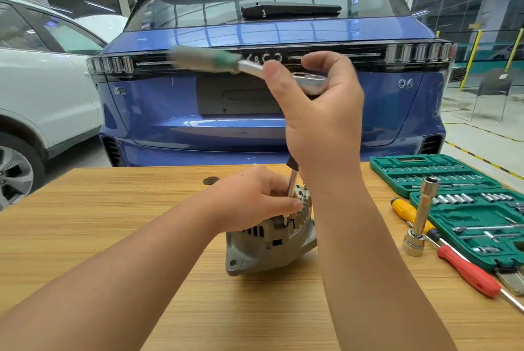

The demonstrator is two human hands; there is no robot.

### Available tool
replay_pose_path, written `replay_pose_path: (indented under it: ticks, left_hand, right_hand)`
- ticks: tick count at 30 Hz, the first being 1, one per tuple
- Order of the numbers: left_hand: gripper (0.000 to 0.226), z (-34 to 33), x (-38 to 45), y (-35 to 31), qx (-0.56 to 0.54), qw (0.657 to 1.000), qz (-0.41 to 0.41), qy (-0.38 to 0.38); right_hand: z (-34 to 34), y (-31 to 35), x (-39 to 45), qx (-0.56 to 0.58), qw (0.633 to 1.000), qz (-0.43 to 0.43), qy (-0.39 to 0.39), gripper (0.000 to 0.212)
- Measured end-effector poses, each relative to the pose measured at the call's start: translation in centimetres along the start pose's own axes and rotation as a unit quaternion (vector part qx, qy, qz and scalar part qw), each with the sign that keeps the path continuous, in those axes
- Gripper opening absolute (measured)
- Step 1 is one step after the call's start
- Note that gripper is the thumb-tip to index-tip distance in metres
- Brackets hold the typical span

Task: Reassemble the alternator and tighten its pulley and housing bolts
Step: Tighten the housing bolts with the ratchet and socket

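A grey alternator [266, 245] stands on the wooden table [113, 223] in the middle of the head view. My left hand [252, 200] rests on its top and pinches the thin extension bar [291, 184] just above a housing bolt. My right hand [317, 112] is raised above it and grips the head of a ratchet wrench [226, 61], whose green and grey handle points left and is blurred. The bar runs from the ratchet head down to the alternator, partly hidden behind my right palm.
At the right lies an open green socket set case [465, 209]. In front of it stand a long socket on a large socket [419, 223], a red-handled screwdriver [467, 271] and a yellow-handled screwdriver [408, 210]. A blue car [255, 123] is parked just behind the table.
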State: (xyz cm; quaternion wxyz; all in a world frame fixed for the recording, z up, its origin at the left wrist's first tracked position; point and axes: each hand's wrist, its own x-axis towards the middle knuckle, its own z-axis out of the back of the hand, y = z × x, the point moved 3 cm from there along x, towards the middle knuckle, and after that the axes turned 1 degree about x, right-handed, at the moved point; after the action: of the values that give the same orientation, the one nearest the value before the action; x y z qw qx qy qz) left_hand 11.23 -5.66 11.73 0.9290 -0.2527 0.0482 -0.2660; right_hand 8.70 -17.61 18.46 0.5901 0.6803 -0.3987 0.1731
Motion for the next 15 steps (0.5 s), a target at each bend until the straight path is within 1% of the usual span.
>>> replay_pose_path:
  ticks: [1, 2, 3, 4, 5, 6, 7, 8, 10, 12, 15]
  left_hand:
    - [0.025, -0.01, -0.01, 0.0, 0.004, 1.0, 0.001, 0.0]
    - [0.026, 0.0, -0.03, 0.03, 0.006, 1.0, 0.001, -0.001]
    - [0.024, 0.01, 0.0, 0.11, 0.005, 1.0, 0.002, -0.003]
    - [0.023, 0.03, 0.01, 0.17, 0.003, 1.0, 0.003, -0.006]
    - [0.022, 0.04, 0.02, 0.24, 0.0, 1.0, 0.005, -0.009]
    - [0.023, 0.06, 0.0, 0.33, -0.002, 1.0, 0.009, -0.011]
    - [0.023, 0.06, 0.0, 0.4, -0.004, 1.0, 0.013, -0.012]
    - [0.023, 0.08, -0.03, 0.43, -0.007, 1.0, 0.016, -0.012]
    - [0.022, 0.09, -0.06, 0.47, -0.002, 1.0, 0.016, -0.013]
    - [0.022, 0.11, -0.05, 0.42, 0.008, 1.0, 0.017, -0.017]
    - [0.021, 0.1, -0.02, 0.41, 0.005, 1.0, 0.017, -0.017]
  right_hand:
    - [0.06, 0.25, -0.07, -0.018, 0.999, 0.018, -0.024, 0.028]
    - [0.15, 0.31, -0.03, -0.009, 1.0, 0.003, -0.024, 0.026]
    - [0.15, 0.42, 0.03, 0.028, 0.999, -0.04, -0.004, 0.022]
    - [0.06, 0.32, 0.11, 0.092, 0.99, -0.101, 0.036, 0.018]
    - [-0.11, 0.17, 0.22, 0.164, 0.969, -0.17, 0.079, 0.015]
    - [-0.21, 0.07, 0.31, 0.216, 0.942, -0.233, 0.112, 0.019]
    - [-0.26, 0.03, 0.33, 0.249, 0.918, -0.278, 0.136, 0.022]
    - [-0.26, -0.03, 0.36, 0.267, 0.902, -0.303, 0.151, 0.024]
    - [-0.32, -0.09, 0.39, 0.286, 0.888, -0.32, 0.167, 0.026]
    - [-0.4, -0.17, 0.35, 0.304, 0.879, -0.332, 0.159, 0.025]
    - [-0.37, -0.12, 0.32, 0.347, 0.873, -0.32, 0.125, 0.009]
